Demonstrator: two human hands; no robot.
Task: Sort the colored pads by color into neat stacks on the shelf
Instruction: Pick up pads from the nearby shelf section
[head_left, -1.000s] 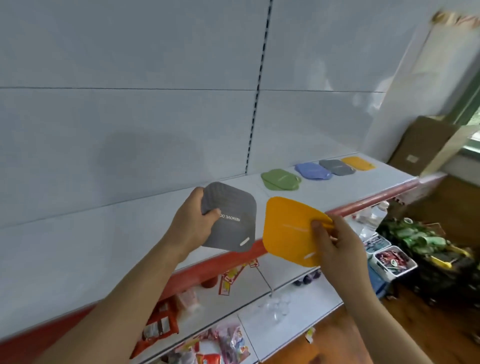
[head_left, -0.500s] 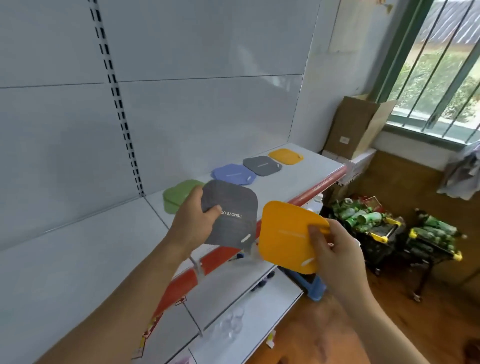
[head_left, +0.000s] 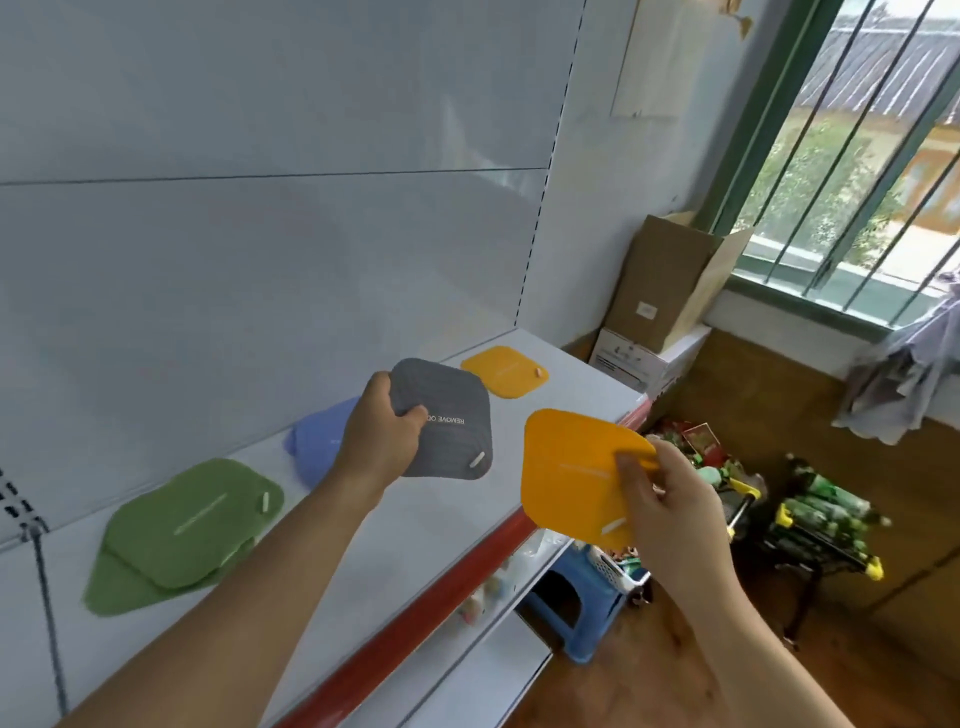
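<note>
My left hand (head_left: 382, 441) grips a grey pad (head_left: 449, 423) by its left corner and holds it over the white shelf (head_left: 415, 525), between the blue pad and the far orange pad. My right hand (head_left: 662, 512) pinches an orange pad (head_left: 574, 473) at its right edge, out past the shelf's red front lip. On the shelf lie a green stack (head_left: 182, 530) of two pads, a blue pad (head_left: 314, 449) partly hidden by my left hand, and an orange pad (head_left: 504, 370) at the far end. The grey pad that lay on the shelf earlier is hidden.
The shelf's red front edge (head_left: 415, 618) runs diagonally. A cardboard box (head_left: 670, 280) stands on a white box beyond the shelf end. Below are lower shelves, a blue stool (head_left: 587, 603) and racks of green bottles (head_left: 821, 514) on the wooden floor. A barred window is at upper right.
My view has swung right and closer to the sorted pads. The grey pad in my left hand has moved over the spot where the shelf's grey pad lay. My right hand still holds the orange pad.
</note>
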